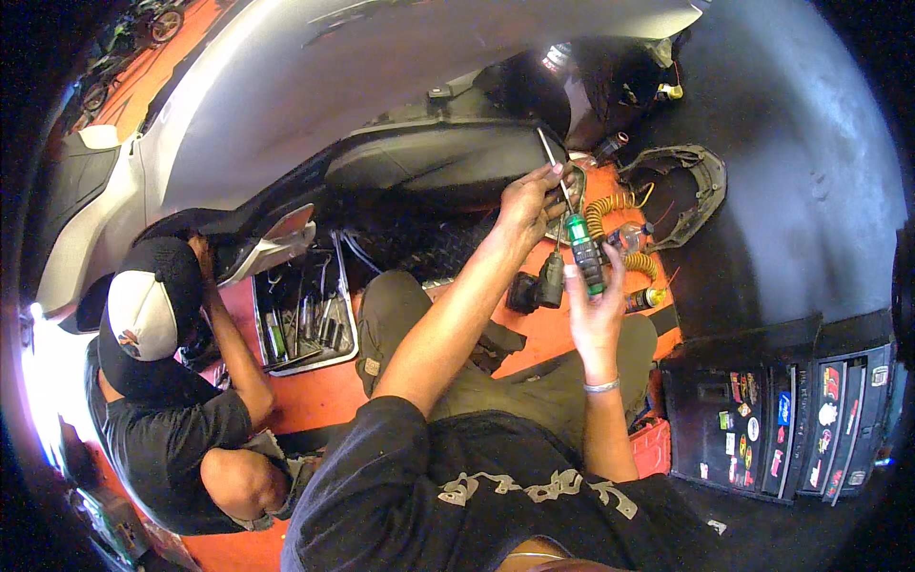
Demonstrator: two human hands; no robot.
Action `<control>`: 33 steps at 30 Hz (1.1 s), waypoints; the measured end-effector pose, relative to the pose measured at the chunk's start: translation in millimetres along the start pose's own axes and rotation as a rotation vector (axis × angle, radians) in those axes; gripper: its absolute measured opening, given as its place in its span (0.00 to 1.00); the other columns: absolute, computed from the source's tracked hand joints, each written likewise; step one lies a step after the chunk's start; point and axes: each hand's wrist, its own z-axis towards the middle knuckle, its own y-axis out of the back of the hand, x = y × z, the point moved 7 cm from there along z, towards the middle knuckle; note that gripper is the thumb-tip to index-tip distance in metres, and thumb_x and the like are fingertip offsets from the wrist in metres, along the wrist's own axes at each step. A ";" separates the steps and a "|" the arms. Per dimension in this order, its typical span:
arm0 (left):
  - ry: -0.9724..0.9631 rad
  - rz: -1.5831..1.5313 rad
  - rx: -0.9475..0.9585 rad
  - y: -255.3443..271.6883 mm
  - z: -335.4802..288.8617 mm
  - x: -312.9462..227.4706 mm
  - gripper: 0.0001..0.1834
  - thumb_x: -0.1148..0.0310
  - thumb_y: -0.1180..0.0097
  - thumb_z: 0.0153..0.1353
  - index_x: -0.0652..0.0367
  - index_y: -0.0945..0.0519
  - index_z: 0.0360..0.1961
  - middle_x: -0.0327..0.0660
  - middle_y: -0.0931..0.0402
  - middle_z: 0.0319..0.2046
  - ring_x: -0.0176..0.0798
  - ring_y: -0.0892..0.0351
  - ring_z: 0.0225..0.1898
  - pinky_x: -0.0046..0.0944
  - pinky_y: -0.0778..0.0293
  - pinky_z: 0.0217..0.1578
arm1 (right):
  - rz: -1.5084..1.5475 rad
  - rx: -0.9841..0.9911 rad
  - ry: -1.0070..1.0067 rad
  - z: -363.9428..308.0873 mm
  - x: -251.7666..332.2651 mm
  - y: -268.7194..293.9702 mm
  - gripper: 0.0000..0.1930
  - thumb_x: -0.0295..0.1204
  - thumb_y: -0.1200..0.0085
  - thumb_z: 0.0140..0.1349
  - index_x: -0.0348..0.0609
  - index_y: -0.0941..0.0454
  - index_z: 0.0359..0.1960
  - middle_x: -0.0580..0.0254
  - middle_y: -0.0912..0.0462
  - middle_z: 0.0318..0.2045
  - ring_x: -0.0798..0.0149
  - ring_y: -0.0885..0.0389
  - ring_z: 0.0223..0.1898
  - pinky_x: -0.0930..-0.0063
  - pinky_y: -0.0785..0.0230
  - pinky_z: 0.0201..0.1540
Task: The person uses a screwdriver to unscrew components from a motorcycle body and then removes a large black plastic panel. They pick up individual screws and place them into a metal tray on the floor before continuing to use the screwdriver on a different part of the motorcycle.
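Your right hand (596, 310) is raised in front of you, wrist bent back, its grip closed around the green-and-black handle of a screwdriver (579, 238) whose thin shaft slants up and to the left. Your left arm reaches forward across your knee, and your left hand (529, 205) meets the shaft near its upper end — fingers pinched on it, or perhaps on a small part there; the view is too small to be sure. The screwdriver sits between both hands, above the orange floor (562, 329) and just in front of the scooter's dark body panel (429, 172).

Beside your right hand lie a yellow coiled hose (610, 212) and a black power tool (538, 286). At lower right stands a black toolbox (772, 419), its front covered with small stickers — round and rectangular, in red, green, blue and white. To your left a second person in a black-and-white cap (143, 310) crouches beside a metal tray of tools (305, 319).
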 end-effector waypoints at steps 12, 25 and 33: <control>-0.012 -0.070 -0.044 -1.2 4.5 0.8 0.12 0.68 0.51 0.65 0.61 0.26 0.48 0.38 0.23 0.41 0.36 0.24 0.45 0.40 0.25 0.46 | -0.259 0.179 -0.002 9.3 4.9 -0.8 0.25 0.38 0.47 0.63 0.34 0.35 0.56 0.52 0.23 0.35 0.57 0.23 0.32 0.67 0.29 0.38; -0.059 -0.154 0.020 6.3 7.5 -0.4 0.16 0.71 0.47 0.63 0.68 0.27 0.50 0.44 0.23 0.40 0.38 0.22 0.40 0.40 0.20 0.38 | 0.877 0.349 -0.855 -7.6 -29.2 -43.6 0.13 0.45 0.55 0.67 0.49 0.31 0.35 0.74 0.36 0.16 0.81 0.46 0.11 0.86 0.51 0.13; -0.470 1.128 0.143 78.6 -131.8 -76.5 0.21 0.68 0.42 0.57 0.63 0.24 0.51 0.44 0.20 0.43 0.32 0.21 0.41 0.32 0.25 0.42 | -0.455 0.185 0.058 26.0 0.3 -42.8 0.20 0.39 0.48 0.64 0.32 0.25 0.45 0.49 0.17 0.32 0.60 0.17 0.34 0.69 0.29 0.37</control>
